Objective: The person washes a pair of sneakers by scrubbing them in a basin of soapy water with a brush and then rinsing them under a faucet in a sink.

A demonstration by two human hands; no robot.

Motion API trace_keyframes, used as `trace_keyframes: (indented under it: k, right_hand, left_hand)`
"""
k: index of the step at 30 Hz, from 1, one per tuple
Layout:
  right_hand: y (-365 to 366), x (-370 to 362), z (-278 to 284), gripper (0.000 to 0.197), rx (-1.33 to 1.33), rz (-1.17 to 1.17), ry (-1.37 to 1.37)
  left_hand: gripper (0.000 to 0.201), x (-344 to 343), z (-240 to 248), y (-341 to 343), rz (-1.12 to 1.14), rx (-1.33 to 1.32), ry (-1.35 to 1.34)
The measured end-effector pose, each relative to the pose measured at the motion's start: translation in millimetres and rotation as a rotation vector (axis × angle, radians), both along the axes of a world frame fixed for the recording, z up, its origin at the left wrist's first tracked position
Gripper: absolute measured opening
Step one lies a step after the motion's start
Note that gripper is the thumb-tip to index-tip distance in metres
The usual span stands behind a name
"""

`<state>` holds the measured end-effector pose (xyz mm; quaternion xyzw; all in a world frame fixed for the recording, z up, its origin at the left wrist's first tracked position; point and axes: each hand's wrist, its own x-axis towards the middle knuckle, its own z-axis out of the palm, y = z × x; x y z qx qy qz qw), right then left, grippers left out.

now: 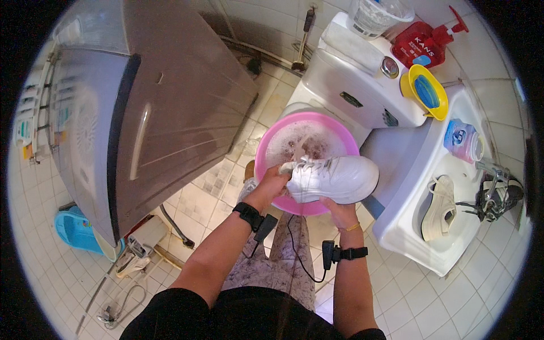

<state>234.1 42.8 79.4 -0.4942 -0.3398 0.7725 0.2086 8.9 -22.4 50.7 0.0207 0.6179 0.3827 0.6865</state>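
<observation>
A white lace-up sneaker (334, 180) is held over a pink basin (347, 131) of foamy water. My left hand (273, 186) is closed around its heel end, by the ankle opening. My right hand (341, 214) grips the sneaker along its near lower edge, below the toe half. The toe points right, beyond the basin's rim. Suds cover most of the water (283, 144), with a darker patch in the middle. The basin stands in front of the toilet, and whether it rests on the seat is hidden.
At right, a white washbasin (405, 249) holds another pale shoe (439, 208) near the tap (498, 178). A pink-and-blue container (464, 141), yellow dish (409, 85) and red pump bottle (416, 45) stand nearby. A large grey-brown panelled body (181, 96) fills the left.
</observation>
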Motion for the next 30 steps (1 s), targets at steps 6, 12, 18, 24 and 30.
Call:
trace_keyframes:
  k: [6, 12, 18, 24, 30]
  right_hand:
    - [4.8, -6.7, 34.5, 0.060, 0.019, -0.166, -0.097]
    - [-6.3, 6.4, 5.2, 0.056, 0.073, -0.353, -0.287]
    - [-8.7, -11.5, 2.1, 0.066, 0.244, -0.303, -0.345]
    - [0.3, -12.6, -8.8, 0.074, 0.325, -0.278, -0.327]
    - [8.6, -38.3, 9.2, 0.090, 0.494, -0.194, -0.291]
  left_hand:
    - [0.053, 9.8, -50.6, -9.7, 0.027, 0.275, 0.389]
    - [0.053, 17.0, -71.0, 1.1, -0.353, 0.233, 0.869]
    - [0.045, -8.8, -82.5, -0.4, -0.555, 0.062, 0.864]
    - [0.049, 18.2, 52.7, -5.9, -0.568, 0.192, 1.034]
    - [0.063, 42.8, 123.6, 1.4, -0.672, 0.480, 1.101]
